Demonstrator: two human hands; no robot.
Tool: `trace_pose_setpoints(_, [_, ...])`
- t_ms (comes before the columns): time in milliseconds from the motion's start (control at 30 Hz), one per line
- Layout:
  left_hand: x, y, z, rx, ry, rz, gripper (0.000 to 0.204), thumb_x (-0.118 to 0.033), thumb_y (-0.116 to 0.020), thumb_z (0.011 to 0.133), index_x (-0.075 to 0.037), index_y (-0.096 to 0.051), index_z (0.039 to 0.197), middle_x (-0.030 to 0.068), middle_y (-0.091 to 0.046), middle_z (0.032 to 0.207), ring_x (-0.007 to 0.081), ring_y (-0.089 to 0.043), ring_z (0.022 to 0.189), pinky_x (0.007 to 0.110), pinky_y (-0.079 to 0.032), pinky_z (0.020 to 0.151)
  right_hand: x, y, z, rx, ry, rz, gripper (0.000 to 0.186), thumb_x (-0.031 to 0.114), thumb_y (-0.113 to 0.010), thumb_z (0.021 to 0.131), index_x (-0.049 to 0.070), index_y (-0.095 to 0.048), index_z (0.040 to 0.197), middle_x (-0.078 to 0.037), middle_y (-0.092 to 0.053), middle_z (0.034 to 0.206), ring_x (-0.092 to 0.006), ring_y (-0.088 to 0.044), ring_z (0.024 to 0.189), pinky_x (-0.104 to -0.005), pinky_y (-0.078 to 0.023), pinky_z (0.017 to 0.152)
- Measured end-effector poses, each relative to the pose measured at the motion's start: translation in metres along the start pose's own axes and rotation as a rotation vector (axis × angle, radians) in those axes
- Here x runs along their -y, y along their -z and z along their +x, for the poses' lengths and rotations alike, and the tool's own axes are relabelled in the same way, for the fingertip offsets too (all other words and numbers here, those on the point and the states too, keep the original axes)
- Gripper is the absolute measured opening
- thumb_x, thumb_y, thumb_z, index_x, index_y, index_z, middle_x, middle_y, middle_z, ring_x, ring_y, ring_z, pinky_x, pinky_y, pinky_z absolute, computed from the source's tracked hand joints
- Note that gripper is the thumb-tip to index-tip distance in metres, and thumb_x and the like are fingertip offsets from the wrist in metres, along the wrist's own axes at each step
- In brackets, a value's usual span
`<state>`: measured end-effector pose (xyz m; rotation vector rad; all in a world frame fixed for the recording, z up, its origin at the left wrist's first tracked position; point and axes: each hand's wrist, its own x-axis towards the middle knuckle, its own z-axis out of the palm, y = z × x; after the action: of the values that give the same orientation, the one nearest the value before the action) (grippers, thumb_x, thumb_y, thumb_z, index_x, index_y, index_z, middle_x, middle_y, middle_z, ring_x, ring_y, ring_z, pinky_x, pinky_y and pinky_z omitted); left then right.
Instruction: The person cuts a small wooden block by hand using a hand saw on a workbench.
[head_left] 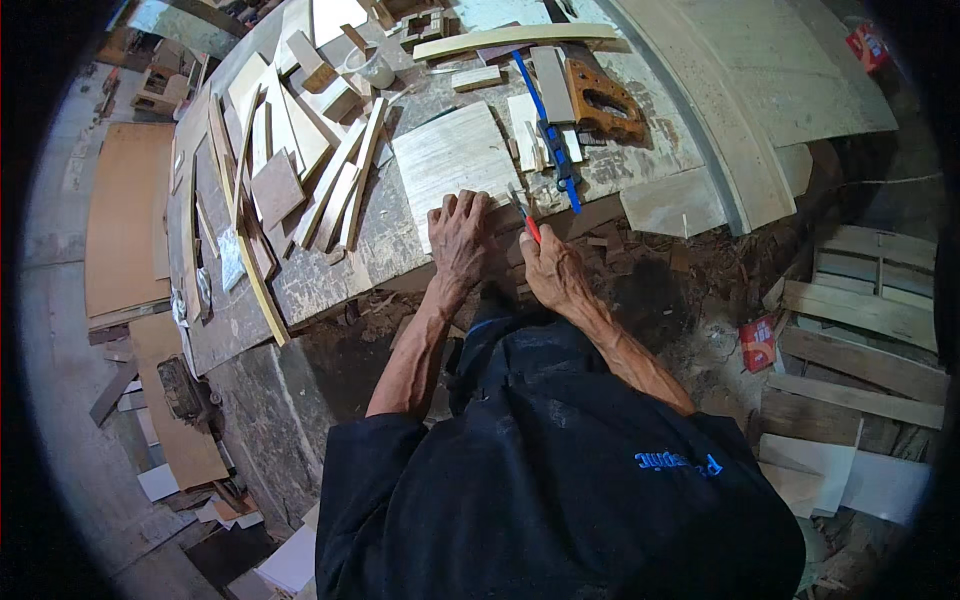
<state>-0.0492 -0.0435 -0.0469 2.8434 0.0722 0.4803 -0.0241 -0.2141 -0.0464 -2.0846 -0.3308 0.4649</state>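
A pale, squarish wooden board lies near the front edge of the workbench. My left hand is closed on its front edge, fingers bent over the top; the thumb is hidden. In my right hand, a red-handled tool with a grey metal tip is gripped, tip pointing away beside the board's right edge. Its exact kind is too small to tell. Just right of it lies a long blue tool with a black middle part. Behind that rests a handsaw with a brown wooden handle.
Wooden strips and offcuts cover the bench's left side, near a small white cup. A long curved strip lies at the back. Large panels extend right. Stacked planks and a red packet sit at lower right.
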Motion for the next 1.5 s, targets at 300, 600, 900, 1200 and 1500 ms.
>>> trace_pose_setpoints(300, [0.001,0.001,-0.001,0.006,-0.012,-0.020,0.051,-0.010,-0.067,0.061,-0.008,-0.057,0.111,0.0088,-0.057,0.103,0.0315,-0.053,0.098,0.044,-0.039,0.080,-0.031,-0.010,0.013,0.106,0.298,-0.371,0.034,0.029,-0.046,0.101,-0.004,-0.055,0.094,-0.029,-0.059,0.078,-0.0479,-0.063,0.079,-0.0539,-0.047,0.066])
trace_pose_setpoints(600, [0.004,-0.005,-0.003,0.030,0.008,0.030,0.037,-0.014,-0.069,0.072,-0.010,-0.056,0.107,0.0083,-0.057,0.102,0.0306,-0.054,0.098,0.045,-0.039,0.080,0.002,0.014,0.007,0.110,-0.133,-0.080,0.040,0.034,-0.046,0.100,-0.005,-0.057,0.096,-0.033,-0.063,0.089,-0.0503,-0.063,0.081,-0.0547,-0.049,0.070])
trace_pose_setpoints(900, [-0.008,0.005,-0.003,0.041,-0.020,0.003,0.042,-0.008,-0.062,0.068,-0.009,-0.057,0.110,0.0085,-0.057,0.102,0.0303,-0.053,0.098,0.044,-0.039,0.080,-0.003,0.006,-0.004,0.095,-0.052,-0.064,0.033,0.029,-0.048,0.100,-0.004,-0.053,0.096,-0.032,-0.061,0.077,-0.0494,-0.062,0.076,-0.0541,-0.046,0.063])
trace_pose_setpoints(1200, [-0.007,0.004,-0.003,0.057,-0.031,-0.009,0.046,-0.012,-0.062,0.066,-0.007,-0.056,0.111,0.0090,-0.056,0.102,0.0308,-0.052,0.097,0.043,-0.038,0.079,0.002,0.010,-0.006,0.103,-0.015,-0.078,0.029,0.027,-0.049,0.100,-0.002,-0.050,0.095,-0.027,-0.060,0.067,-0.0476,-0.064,0.070,-0.0525,-0.051,0.061])
trace_pose_setpoints(1500, [-0.014,0.009,-0.004,0.084,-0.019,-0.027,0.040,-0.011,-0.061,0.069,-0.008,-0.057,0.109,0.0086,-0.056,0.099,0.0302,-0.053,0.095,0.043,-0.037,0.077,-0.029,-0.005,0.003,0.129,0.290,-0.360,0.027,0.023,-0.049,0.099,-0.004,-0.053,0.097,-0.032,-0.060,0.070,-0.0473,-0.064,0.073,-0.0505,-0.048,0.059])
